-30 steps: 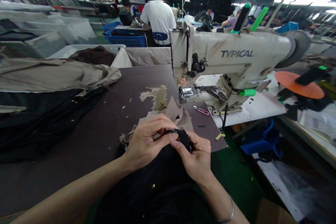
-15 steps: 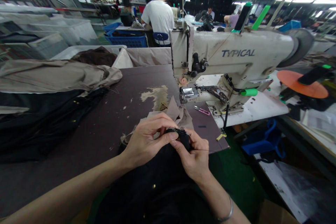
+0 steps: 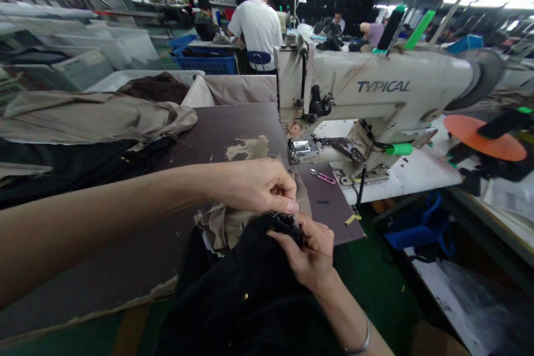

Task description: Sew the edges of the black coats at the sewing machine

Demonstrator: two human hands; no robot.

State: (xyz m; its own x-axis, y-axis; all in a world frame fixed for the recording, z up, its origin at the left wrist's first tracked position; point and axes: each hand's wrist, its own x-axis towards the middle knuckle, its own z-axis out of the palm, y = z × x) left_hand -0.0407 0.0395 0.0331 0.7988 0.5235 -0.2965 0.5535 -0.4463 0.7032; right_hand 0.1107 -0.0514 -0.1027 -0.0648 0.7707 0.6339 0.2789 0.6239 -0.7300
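Black cloth (image 3: 246,267): left hand (image 3: 261,184) has swung over top, fingers narrow, whether gripping anything cannot tell; pinch of right hand (image 3: 314,250) now looks main hold.

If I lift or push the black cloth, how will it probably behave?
The black cloth is probably floppy, since it drapes loosely below the right hand. Pushed, it would likely bunch rather than slide flat, as it already crumples at the held edge. Its small gold stud might snag.
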